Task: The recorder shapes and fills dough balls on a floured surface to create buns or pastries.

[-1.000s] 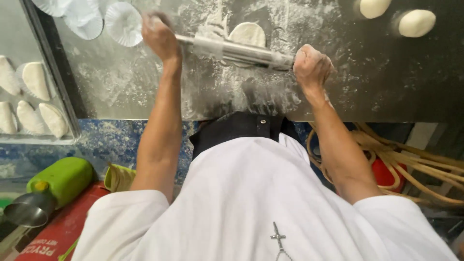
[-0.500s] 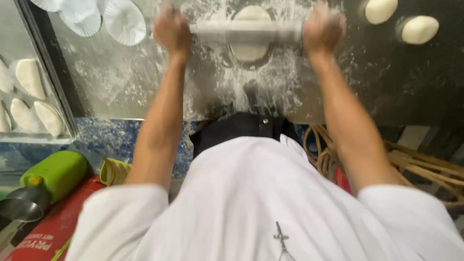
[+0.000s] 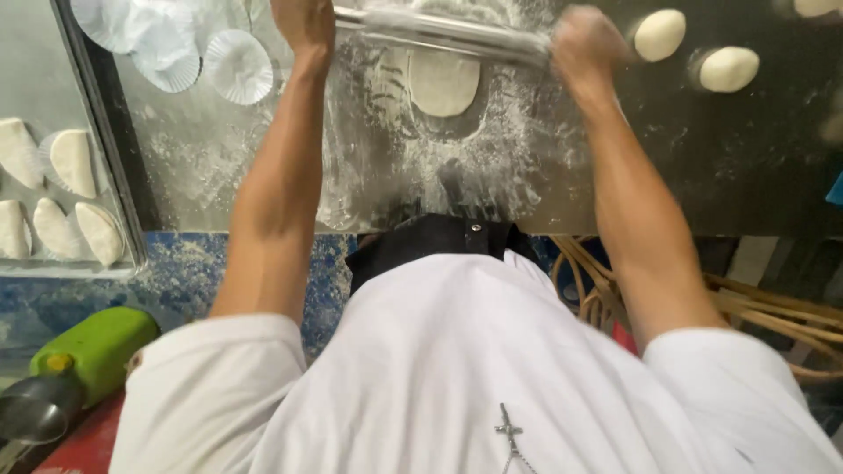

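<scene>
Head view looks down on a rolling pin [image 3: 443, 31] lying across the floured steel tabletop [image 3: 263, 167], at the far edge of a flat oval of dough [image 3: 443, 82]. Left hand [image 3: 303, 22] grips the pin's left end, fingers clenched around it; right hand [image 3: 584, 44], blurred, is closed on the right end. Right of the pin sit two dough balls [image 3: 694, 53], apart from each other. Left of it lie white paper liners [image 3: 176, 44]. Further left, a tray [image 3: 97, 263] holds folded dumplings [image 3: 61, 193]. Nearer the person stands a green bottle [image 3: 92, 347].
</scene>
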